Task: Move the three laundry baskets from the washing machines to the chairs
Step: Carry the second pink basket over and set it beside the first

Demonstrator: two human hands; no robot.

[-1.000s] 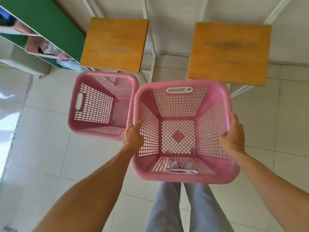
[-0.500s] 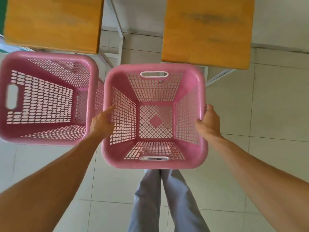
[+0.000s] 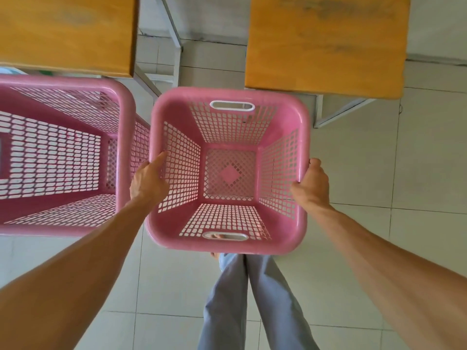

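I hold an empty pink mesh laundry basket [image 3: 177, 102] by its rim, seen from straight above. My left hand [image 3: 149, 180] grips the left rim with the thumb inside. On the right rim my right hand [image 3: 312, 184] is closed. A second pink basket [image 3: 123, 122] stands on the floor at the left, almost touching the held one and partly cut off by the frame edge. Two chairs with wooden seats are ahead: the left chair [image 3: 68, 34] beyond the second basket, the right chair [image 3: 326, 44] just past the held basket's far right corner.
White metal chair legs [image 3: 338, 114] slope down below the seats. Pale floor tiles [image 3: 404, 160] spread to the right and toward me. My legs in grey trousers [image 3: 252, 299] are under the held basket. A white wall base runs behind the chairs.
The view has closed in on the chairs and baskets. The floor basket has slid toward the left edge of view. Both hands keep their grip on the held basket.
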